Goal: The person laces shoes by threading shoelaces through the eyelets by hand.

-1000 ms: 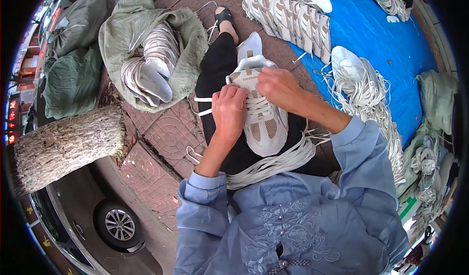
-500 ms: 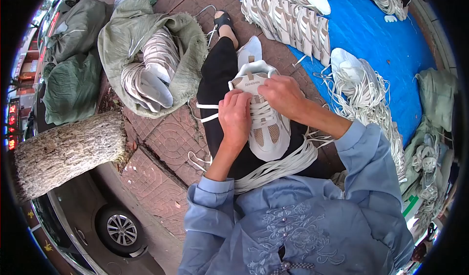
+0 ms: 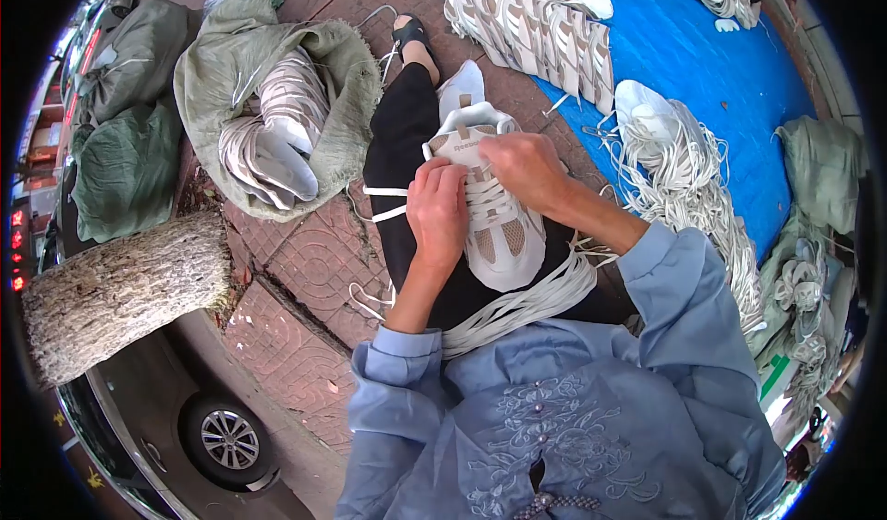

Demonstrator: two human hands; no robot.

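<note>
A white and beige shoe upper [image 3: 499,243] rests on my lap, its toe toward my body and laces crossing its front. My left hand [image 3: 437,208] has its fingers closed at the left edge of the upper, with a white lace trailing off to the left. On the right edge, my right hand [image 3: 527,171] is pinched near the tongue; whatever lies between its fingertips is too small to make out. A bundle of loose white laces [image 3: 536,303] lies across my lap, below the toe.
An open sack [image 3: 346,141] with stacked uppers [image 3: 277,141] lies at the left. Rows of uppers [image 3: 536,44] and a lace pile [image 3: 688,187] lie on or beside a blue tarp [image 3: 711,86]. A tree trunk [image 3: 129,289] and parked car [image 3: 148,400] are at lower left.
My right hand has shifted slightly relative to the tongue, its fingers still bent. My left hand stays at the left edge. The whole view has moved a little.
</note>
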